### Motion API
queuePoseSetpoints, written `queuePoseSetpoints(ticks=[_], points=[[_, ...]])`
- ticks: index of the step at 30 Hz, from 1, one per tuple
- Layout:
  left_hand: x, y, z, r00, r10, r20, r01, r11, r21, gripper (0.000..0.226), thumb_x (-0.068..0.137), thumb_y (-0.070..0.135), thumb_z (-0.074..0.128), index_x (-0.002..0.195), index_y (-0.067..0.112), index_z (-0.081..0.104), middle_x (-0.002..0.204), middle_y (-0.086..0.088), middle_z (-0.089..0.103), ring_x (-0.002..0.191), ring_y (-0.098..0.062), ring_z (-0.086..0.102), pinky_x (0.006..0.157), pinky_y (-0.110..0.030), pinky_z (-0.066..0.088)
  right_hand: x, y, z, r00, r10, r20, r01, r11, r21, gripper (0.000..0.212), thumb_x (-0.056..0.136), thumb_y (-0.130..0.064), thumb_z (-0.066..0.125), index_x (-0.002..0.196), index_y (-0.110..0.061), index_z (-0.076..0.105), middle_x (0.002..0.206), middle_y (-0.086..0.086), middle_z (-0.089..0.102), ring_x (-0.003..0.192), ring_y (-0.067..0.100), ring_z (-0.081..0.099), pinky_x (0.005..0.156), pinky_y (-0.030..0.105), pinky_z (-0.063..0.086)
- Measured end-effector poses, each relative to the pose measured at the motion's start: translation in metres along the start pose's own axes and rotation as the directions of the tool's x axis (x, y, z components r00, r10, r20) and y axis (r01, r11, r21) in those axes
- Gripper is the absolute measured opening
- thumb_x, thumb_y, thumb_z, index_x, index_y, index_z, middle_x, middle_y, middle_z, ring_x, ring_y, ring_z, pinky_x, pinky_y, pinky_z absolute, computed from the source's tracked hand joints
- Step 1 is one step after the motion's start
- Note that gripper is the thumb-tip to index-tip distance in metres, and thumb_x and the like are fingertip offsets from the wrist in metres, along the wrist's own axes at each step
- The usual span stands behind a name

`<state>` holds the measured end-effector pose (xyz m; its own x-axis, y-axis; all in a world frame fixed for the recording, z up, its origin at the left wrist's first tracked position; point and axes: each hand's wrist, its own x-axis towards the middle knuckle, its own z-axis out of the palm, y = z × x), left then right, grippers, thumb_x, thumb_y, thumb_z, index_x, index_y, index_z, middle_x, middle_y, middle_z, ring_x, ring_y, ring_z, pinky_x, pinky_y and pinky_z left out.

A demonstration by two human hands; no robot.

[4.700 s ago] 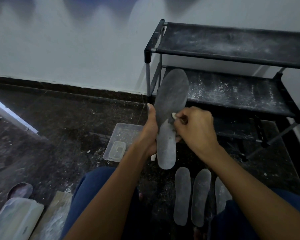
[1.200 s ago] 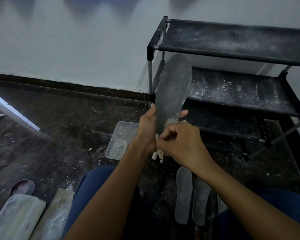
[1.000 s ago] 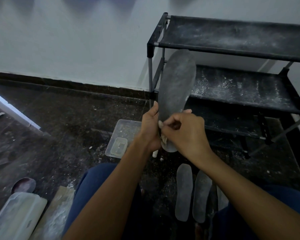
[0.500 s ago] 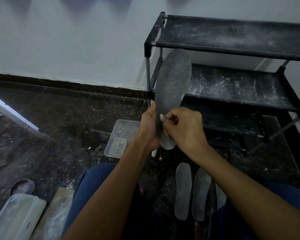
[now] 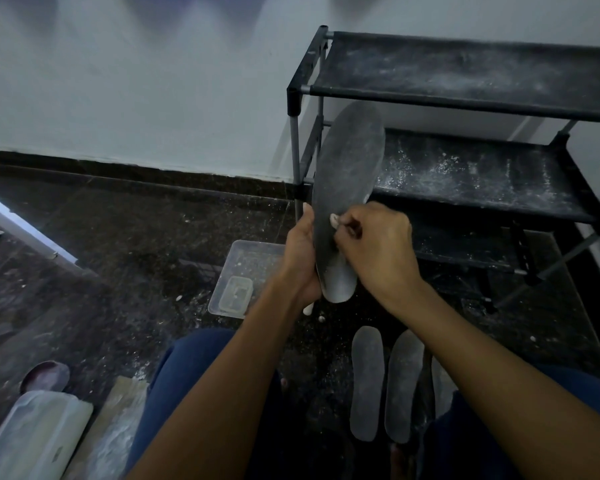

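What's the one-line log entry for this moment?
left hand: grips insole upright | right hand: pinches white bit against it | floor insoles: lying flat

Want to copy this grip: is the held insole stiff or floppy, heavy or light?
Probably stiff: gripped only near its heel by the left hand, the insole stands upright, unbent where the right hand presses a white piece. Likely light: it looks thin.
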<state>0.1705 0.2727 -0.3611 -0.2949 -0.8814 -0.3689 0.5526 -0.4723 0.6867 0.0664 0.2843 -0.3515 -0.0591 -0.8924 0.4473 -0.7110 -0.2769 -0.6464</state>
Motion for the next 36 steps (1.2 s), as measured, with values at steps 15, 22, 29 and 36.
queuePoseSetpoints(ticks=[15, 22, 29, 36], points=[[0.003, -0.002, 0.001, 0.998, -0.067, 0.022, 0.068, 0.997, -0.031, 0.064, 0.097, 0.057, 0.021, 0.109, 0.009, 0.061, 0.091, -0.009, 0.072, 0.081, -0.020, 0.070, 0.067, -0.029, 0.057, 0.007, 0.004, -0.011, 0.997, -0.075, -0.010, 0.073, 0.990, -0.122, 0.014, 0.085, -0.011, 0.064, 0.077, -0.001, 0.067, 0.077, 0.011, 0.063, 0.061, 0.018, 0.059, 0.058, 0.031, 0.052], [0.005, -0.003, -0.003, 1.000, 0.004, -0.029, -0.002, 0.998, 0.058, 0.064, 0.099, 0.051, 0.021, 0.096, 0.005, 0.065, 0.083, -0.008, 0.074, 0.076, -0.016, 0.071, 0.075, -0.028, 0.056, -0.012, -0.001, -0.003, 0.979, -0.039, 0.201, 0.066, 0.989, -0.132, 0.012, 0.083, -0.011, 0.064, 0.077, -0.002, 0.068, 0.076, 0.012, 0.062, 0.063, 0.019, 0.058, 0.061, 0.032, 0.052], [0.003, -0.004, 0.003, 0.997, -0.074, -0.017, 0.075, 0.996, 0.048, 0.069, 0.094, 0.063, 0.020, 0.098, 0.012, 0.065, 0.081, -0.008, 0.072, 0.070, -0.020, 0.067, 0.069, -0.034, 0.051, 0.011, 0.008, -0.013, 0.999, -0.045, -0.030, 0.042, 0.993, -0.110, 0.014, 0.086, -0.013, 0.062, 0.078, -0.003, 0.068, 0.077, 0.009, 0.063, 0.061, 0.017, 0.058, 0.056, 0.026, 0.050], [0.001, -0.003, 0.004, 0.999, -0.023, -0.039, 0.025, 0.998, 0.051, 0.065, 0.097, 0.057, 0.023, 0.108, 0.008, 0.065, 0.091, -0.011, 0.071, 0.076, -0.021, 0.068, 0.065, -0.029, 0.055, 0.002, 0.008, -0.008, 0.998, 0.005, 0.059, -0.003, 0.999, -0.036, 0.010, 0.082, -0.013, 0.067, 0.074, -0.007, 0.069, 0.071, 0.003, 0.065, 0.055, 0.006, 0.056, 0.052, 0.009, 0.043]])
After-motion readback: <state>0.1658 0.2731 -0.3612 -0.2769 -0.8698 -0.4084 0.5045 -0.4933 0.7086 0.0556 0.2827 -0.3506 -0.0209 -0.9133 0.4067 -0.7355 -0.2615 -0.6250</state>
